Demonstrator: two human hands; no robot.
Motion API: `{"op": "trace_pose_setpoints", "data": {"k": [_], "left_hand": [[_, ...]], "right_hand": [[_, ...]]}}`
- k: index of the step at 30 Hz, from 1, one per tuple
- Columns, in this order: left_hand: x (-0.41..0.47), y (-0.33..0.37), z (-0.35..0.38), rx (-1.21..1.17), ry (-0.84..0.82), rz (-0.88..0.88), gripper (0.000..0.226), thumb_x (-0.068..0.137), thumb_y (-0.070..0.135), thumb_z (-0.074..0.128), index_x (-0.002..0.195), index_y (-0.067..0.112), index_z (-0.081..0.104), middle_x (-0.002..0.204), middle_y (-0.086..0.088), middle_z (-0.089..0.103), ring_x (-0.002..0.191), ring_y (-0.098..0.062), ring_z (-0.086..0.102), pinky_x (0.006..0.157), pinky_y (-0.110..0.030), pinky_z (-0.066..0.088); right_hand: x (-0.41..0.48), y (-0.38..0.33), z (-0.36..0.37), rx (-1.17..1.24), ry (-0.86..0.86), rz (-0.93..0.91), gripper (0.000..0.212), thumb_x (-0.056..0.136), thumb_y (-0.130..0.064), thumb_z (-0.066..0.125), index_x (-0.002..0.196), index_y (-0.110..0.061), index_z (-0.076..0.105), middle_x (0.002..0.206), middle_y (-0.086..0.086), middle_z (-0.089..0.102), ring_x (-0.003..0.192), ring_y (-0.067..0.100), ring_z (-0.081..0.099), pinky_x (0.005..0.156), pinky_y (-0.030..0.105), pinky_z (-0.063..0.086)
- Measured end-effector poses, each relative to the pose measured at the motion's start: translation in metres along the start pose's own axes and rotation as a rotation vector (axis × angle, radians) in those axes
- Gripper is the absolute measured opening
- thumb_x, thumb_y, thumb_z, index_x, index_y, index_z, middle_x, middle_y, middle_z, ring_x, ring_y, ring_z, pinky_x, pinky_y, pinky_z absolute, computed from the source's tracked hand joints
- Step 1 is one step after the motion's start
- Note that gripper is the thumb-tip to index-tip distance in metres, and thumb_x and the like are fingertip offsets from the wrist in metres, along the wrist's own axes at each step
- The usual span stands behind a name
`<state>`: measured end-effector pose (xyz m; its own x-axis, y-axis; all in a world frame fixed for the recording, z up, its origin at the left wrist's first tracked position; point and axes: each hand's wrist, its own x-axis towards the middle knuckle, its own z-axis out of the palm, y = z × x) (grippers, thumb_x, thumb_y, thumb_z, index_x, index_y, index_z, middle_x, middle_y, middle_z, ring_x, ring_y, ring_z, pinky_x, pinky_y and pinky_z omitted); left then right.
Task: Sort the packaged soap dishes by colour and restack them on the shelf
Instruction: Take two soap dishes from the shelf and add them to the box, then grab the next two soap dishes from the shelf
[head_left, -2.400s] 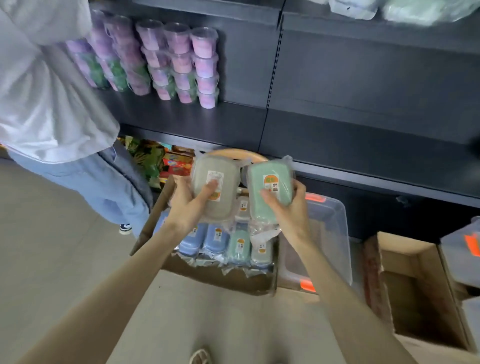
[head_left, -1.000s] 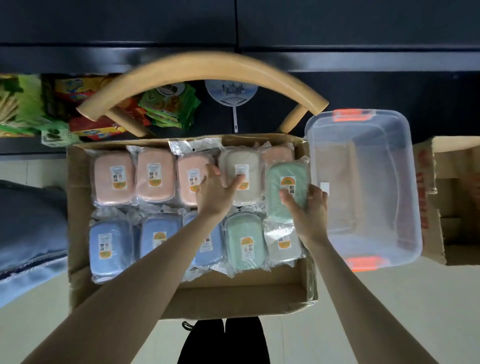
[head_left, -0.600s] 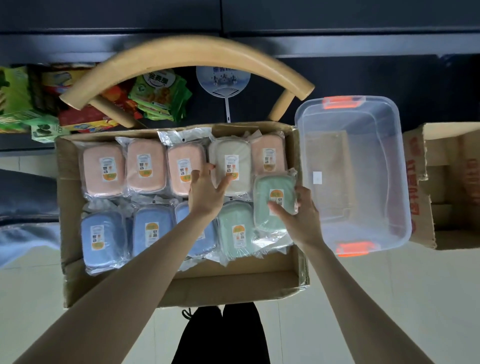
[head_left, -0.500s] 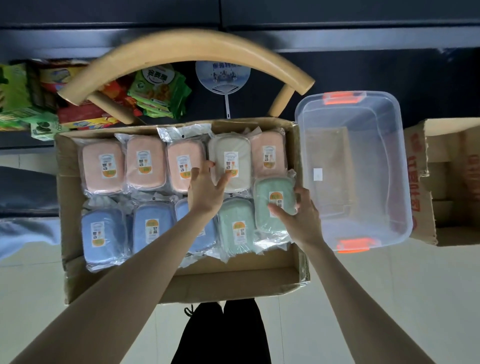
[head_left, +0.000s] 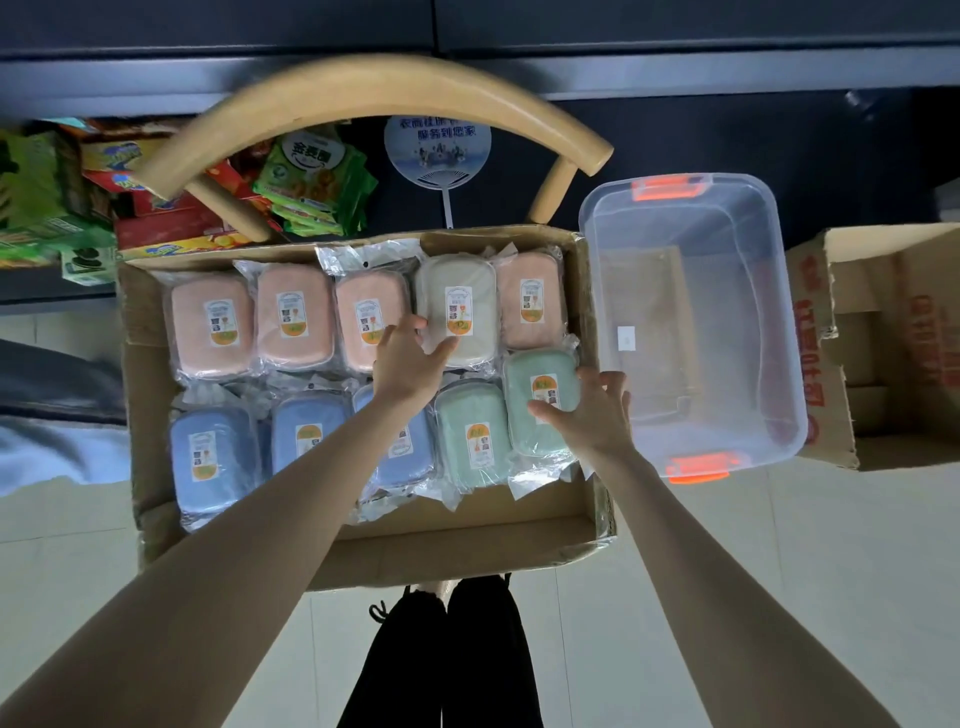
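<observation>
The green soap dish is grasped by the right grip at the right end of the front row in the cardboard box, thumb on top, fingers round its edge. The beige soap dish in the back row is touched by the left grip, which is released, fingers spread flat. Pink soap dishes are lined up beside it, blue soap dishes in front. A clear plastic bin is set just right of the box.
</observation>
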<state>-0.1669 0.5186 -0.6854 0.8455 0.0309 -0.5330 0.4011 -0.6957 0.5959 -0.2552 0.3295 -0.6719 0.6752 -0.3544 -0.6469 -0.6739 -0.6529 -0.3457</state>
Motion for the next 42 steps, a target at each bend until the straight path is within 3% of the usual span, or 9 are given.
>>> {"op": "trace_pose_setpoints", "data": {"k": [2,5,13,16,25,34,42], "left_hand": [[-0.010,0.002,-0.011,0.082,-0.086,0.068,0.053,0.089,0.034,0.063,0.133,0.007,0.049,0.125,-0.015,0.056,0.113,-0.030,0.054,0.093,-0.036,0.044],[-0.029,0.017,-0.033,0.266,-0.151,0.214,0.050,0.092,0.032,0.060,0.135,0.010,0.049,0.128,-0.015,0.054,0.116,-0.031,0.052,0.093,-0.037,0.042],[-0.087,0.118,-0.098,0.559,-0.210,0.567,0.050,0.091,0.032,0.060,0.136,0.012,0.049,0.133,-0.013,0.055,0.125,-0.031,0.047,0.102,-0.042,0.039],[-0.120,0.166,-0.116,0.648,-0.120,0.698,0.050,0.091,0.038,0.058,0.134,0.015,0.049,0.125,-0.010,0.056,0.120,-0.030,0.048,0.099,-0.042,0.039],[-0.251,0.334,-0.118,0.699,0.222,0.989,0.061,0.089,0.045,0.058,0.142,0.023,0.039,0.138,-0.004,0.046,0.128,-0.027,0.038,0.103,-0.042,0.027],[-0.365,0.451,-0.047,0.682,0.360,1.096,0.066,0.089,0.052,0.054,0.145,0.025,0.031,0.140,-0.001,0.043,0.131,-0.023,0.034,0.107,-0.041,0.023],[-0.382,0.570,-0.040,0.689,0.490,1.159,0.066,0.090,0.053,0.051,0.146,0.026,0.029,0.140,0.000,0.042,0.132,-0.023,0.032,0.107,-0.039,0.022]], "right_hand": [[-0.007,-0.004,-0.009,-0.014,-0.040,-0.019,0.076,0.081,-0.045,0.071,0.141,-0.015,0.036,0.138,0.010,0.026,0.129,0.033,0.032,0.105,0.040,0.034],[-0.022,-0.014,-0.031,-0.024,-0.071,-0.075,0.078,0.083,-0.034,0.071,0.147,-0.019,0.030,0.143,0.012,0.027,0.132,0.034,0.033,0.108,0.038,0.030],[-0.084,-0.037,-0.134,-0.033,0.030,-0.191,0.058,0.087,-0.025,0.067,0.138,-0.014,0.043,0.142,0.009,0.035,0.127,0.027,0.044,0.104,0.033,0.035],[-0.114,-0.038,-0.187,-0.034,0.158,-0.266,0.056,0.087,-0.025,0.068,0.137,-0.013,0.045,0.141,0.008,0.042,0.128,0.024,0.042,0.107,0.032,0.033],[-0.214,0.023,-0.379,-0.111,0.541,-0.474,0.057,0.090,-0.026,0.066,0.140,-0.012,0.043,0.145,0.009,0.035,0.128,0.031,0.042,0.101,0.041,0.041],[-0.282,0.124,-0.525,-0.233,0.705,-0.566,0.057,0.092,-0.031,0.062,0.142,-0.017,0.038,0.148,0.004,0.029,0.131,0.027,0.035,0.100,0.042,0.041],[-0.266,0.137,-0.636,-0.246,0.784,-0.613,0.060,0.091,-0.031,0.064,0.143,-0.016,0.038,0.147,0.006,0.029,0.129,0.028,0.037,0.106,0.038,0.037]]}}
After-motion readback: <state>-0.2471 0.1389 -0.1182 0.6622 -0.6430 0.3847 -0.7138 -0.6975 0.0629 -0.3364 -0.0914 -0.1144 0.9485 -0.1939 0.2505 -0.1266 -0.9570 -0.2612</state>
